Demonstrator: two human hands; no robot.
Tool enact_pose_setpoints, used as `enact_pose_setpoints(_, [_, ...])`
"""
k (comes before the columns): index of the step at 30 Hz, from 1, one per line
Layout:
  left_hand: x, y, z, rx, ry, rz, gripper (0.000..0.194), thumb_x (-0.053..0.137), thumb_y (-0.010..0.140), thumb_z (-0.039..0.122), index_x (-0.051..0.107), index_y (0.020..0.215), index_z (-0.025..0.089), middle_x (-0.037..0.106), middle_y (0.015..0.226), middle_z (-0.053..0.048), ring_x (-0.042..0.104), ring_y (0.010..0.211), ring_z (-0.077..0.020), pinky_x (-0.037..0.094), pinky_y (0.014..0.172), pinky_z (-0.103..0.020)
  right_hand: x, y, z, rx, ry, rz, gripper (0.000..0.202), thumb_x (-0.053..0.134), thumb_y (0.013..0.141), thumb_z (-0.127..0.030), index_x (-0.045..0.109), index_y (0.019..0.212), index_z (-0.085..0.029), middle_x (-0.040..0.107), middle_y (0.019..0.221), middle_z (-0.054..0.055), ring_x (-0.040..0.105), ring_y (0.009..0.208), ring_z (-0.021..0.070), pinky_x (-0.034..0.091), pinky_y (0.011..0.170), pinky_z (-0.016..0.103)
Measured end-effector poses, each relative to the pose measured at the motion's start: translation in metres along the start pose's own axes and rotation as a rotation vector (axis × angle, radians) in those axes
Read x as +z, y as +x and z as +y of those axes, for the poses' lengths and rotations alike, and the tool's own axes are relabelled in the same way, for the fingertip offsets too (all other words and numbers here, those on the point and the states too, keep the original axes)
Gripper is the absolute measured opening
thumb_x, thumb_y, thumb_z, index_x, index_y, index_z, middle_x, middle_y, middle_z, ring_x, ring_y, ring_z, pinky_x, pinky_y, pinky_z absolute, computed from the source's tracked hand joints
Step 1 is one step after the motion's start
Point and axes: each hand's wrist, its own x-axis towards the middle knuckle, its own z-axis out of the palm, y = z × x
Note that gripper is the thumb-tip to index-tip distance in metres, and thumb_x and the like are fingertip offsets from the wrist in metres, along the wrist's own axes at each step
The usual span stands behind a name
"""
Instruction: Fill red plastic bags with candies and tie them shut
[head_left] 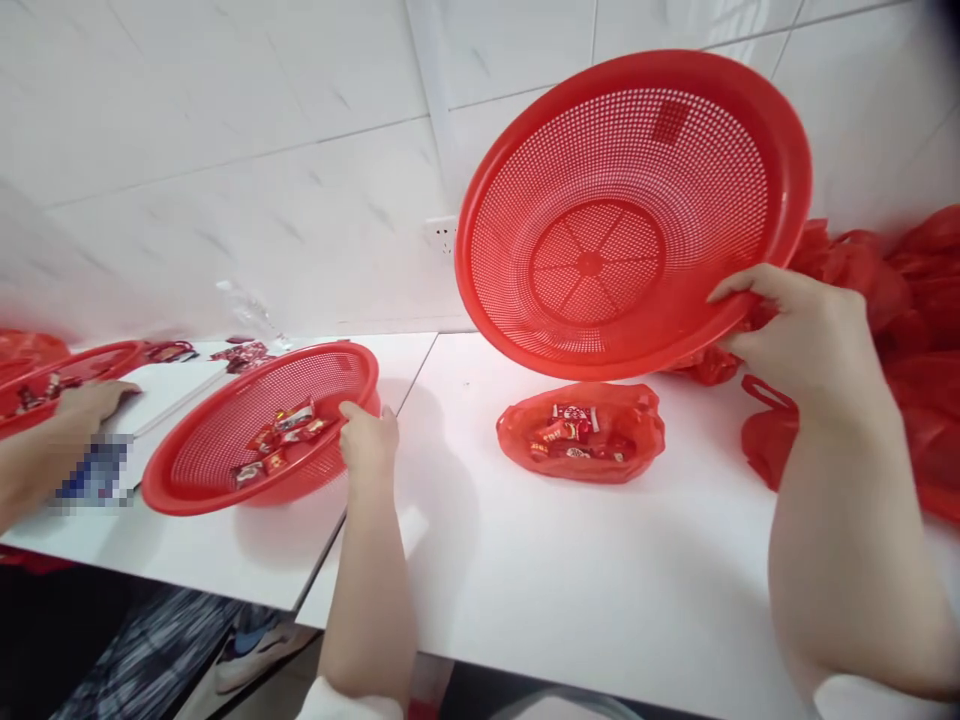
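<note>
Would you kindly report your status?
Left hand gripping basket of packets. Right hand holding empty basket, tilted. Open red bag between them, packets inside.

An empty red basket (592,262) is held up at one o'clock by the right hand (795,325); a tilted basket with wrapped sweets (289,432), at nine o'clock, is gripped at its rim by the left hand (367,445). Sweets are also held in the open red bag (581,435).

Glossy red plastic (perforated) basket (592,230).
</note>
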Motion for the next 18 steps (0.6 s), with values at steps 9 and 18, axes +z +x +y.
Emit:
enact_pose_setpoints(9, [0.016, -0.002, 0.001, 0.164, 0.507, 0.041, 0.052, 0.067, 0.076, 0.044, 0.044, 0.114, 0.017, 0.067, 0.092, -0.019, 0.064, 0.099, -0.0417, 0.046, 0.086, -0.056, -0.011, 0.000, 0.007, 0.077, -0.008, 0.044, 0.034, 0.074, 0.061, -0.011, 0.067, 0.090, -0.027, 0.070, 0.081, -0.002, 0.060, 0.066, 0.0134, 0.048, 0.066, 0.026])
enact_pose_setpoints(18, [0.049, -0.015, -0.015, 0.460, 0.360, -0.121, 0.050, 0.068, 0.076, 0.043, 0.045, 0.112, 0.018, 0.062, 0.084, -0.007, 0.063, 0.077, -0.0251, 0.051, 0.072, -0.039, -0.008, 0.000, -0.006, 0.042, 0.119, -0.021, 0.035, 0.068, 0.064, -0.007, 0.067, 0.093, -0.026, 0.070, 0.086, -0.003, 0.058, 0.064, 0.0102, 0.047, 0.066, 0.023])
